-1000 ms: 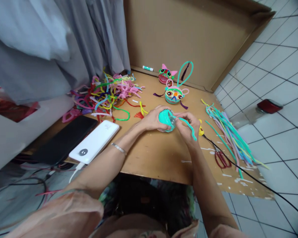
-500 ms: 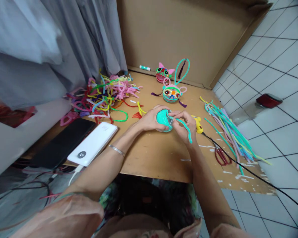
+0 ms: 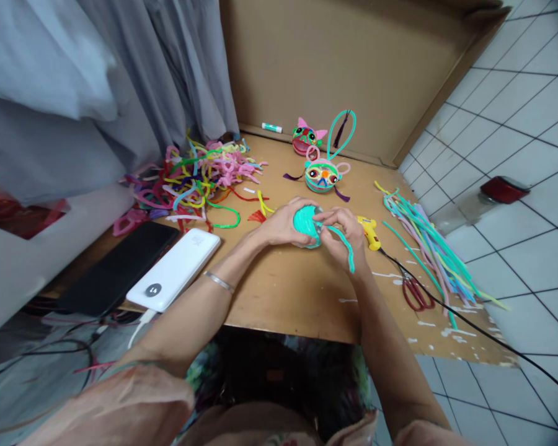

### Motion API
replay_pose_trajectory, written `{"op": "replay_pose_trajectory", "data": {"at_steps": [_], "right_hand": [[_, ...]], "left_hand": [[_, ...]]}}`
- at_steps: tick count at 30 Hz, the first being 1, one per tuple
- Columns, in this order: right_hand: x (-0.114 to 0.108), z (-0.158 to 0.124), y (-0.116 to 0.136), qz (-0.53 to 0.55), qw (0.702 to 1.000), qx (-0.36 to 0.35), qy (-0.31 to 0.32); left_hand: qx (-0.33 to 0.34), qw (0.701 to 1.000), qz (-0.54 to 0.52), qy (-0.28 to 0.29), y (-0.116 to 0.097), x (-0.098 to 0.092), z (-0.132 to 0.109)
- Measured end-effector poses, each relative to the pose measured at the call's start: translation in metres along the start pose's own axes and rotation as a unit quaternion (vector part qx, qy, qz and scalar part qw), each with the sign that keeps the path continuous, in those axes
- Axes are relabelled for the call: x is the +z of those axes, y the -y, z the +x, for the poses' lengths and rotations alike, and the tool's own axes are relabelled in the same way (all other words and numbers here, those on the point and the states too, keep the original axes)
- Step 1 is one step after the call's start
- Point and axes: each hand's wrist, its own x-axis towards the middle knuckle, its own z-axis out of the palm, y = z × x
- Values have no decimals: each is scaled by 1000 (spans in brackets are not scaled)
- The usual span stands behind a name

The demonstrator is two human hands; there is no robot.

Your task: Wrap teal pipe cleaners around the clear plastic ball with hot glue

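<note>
Turquoise-wrapped ball (image 3: 304, 224), just above the tabletop (image 3: 279, 291), slightly right of the frame's centre, with a clear patch at its right side. Cupped from the left by the left hand (image 3: 284, 223), fingers curled around it. At the clear patch, right hand (image 3: 341, 232) with thumb and fingertips pinching a turquoise strand (image 3: 350, 251), loose end drooping toward the wrist. Compared with half a second ago, only a slight shift: loose end a little lower and farther left, right hand a touch closer to the ball, left grip much the same. By the look of it, careful fingertip work at one spot, with some strand not yet wound on.

Just right of the hands, a yellow glue gun (image 3: 371, 234) with black cord running to lower right. Farther right, red-handled scissors (image 3: 417, 295) and a bundle of pastel and turquoise stems (image 3: 430, 244). Above the hands, a small face with pink loop ears (image 3: 323, 176); behind, another with pointed pink ears (image 3: 304, 141). At left, a tangle of coloured stems (image 3: 214, 167); below that, a white power bank (image 3: 177, 266) beside a black slab (image 3: 121, 266).
</note>
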Motion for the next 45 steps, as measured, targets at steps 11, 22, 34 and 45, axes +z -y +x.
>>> {"op": "replay_pose_trajectory", "data": {"at_steps": [11,22,34,45], "right_hand": [[-1,-1,-1,-43,998,-42,-2],[-3,-2,-1,-65,996,-65,16],[-4,-1,-2,-51,997,-44,26],[-2,0,-6,-58,997,-44,16]], "left_hand": [[-18,999,-26,16,-9,-3,-2],[-2,999,8,36,-1,-4,0],[32,998,48,-10,-2,-2,-2],[46,997,59,-18,-2,-1,-2]]}}
